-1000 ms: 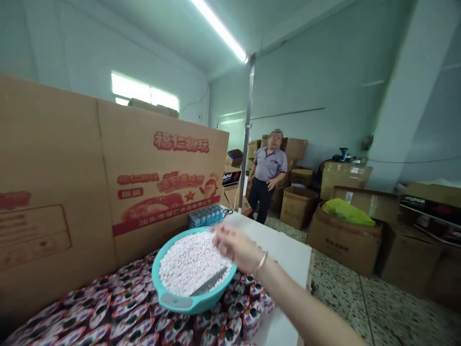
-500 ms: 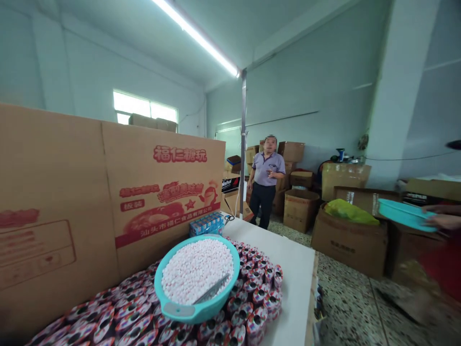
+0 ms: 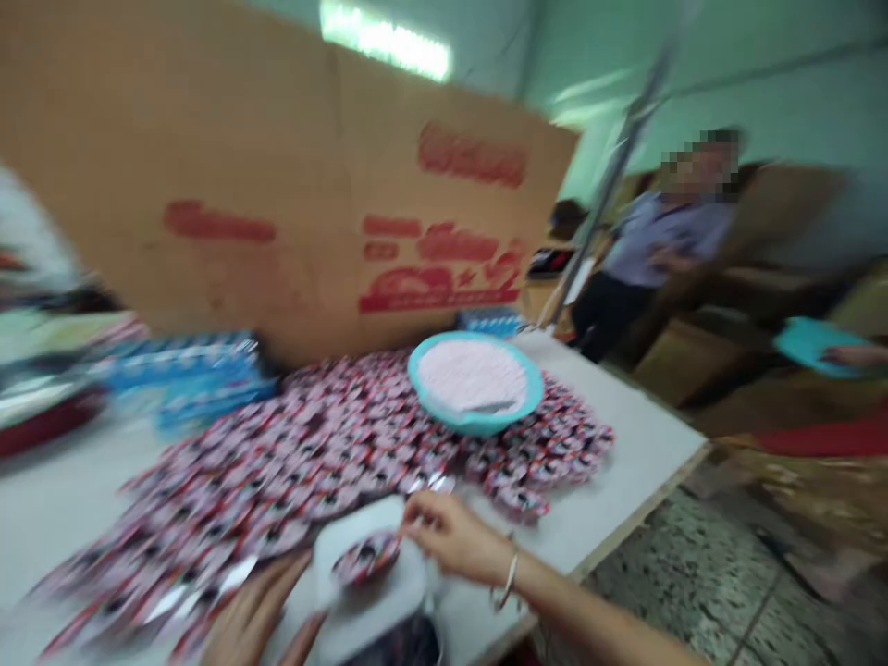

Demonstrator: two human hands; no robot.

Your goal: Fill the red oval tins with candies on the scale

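Blur softens the whole picture. My left hand (image 3: 260,610) is at the lower edge, fingers and thumb apart, beside a pale square-topped object (image 3: 333,610). On its top lies a small oval printed piece (image 3: 366,558) in red, white and dark colours. My right hand (image 3: 454,536), with a bracelet at the wrist, has thumb and forefinger pinched together at the right edge of that top, close to the printed piece. What the pinch holds, if anything, is too small to make out. Just beyond both hands spread rows of similar printed pieces (image 3: 333,435) with dark centres.
A turquoise basin (image 3: 475,424) full of small pale pellets stands among the printed pieces. Behind is a large cardboard box (image 3: 305,166). Blue wrapped packs (image 3: 187,370) lie on the white table (image 3: 631,416). A person (image 3: 659,240) stands beyond; another hand (image 3: 857,356) holds a turquoise container (image 3: 808,342).
The view has swung down and left, so the basin and box appear further right. Both my hands and the pale square-topped object have come into view.
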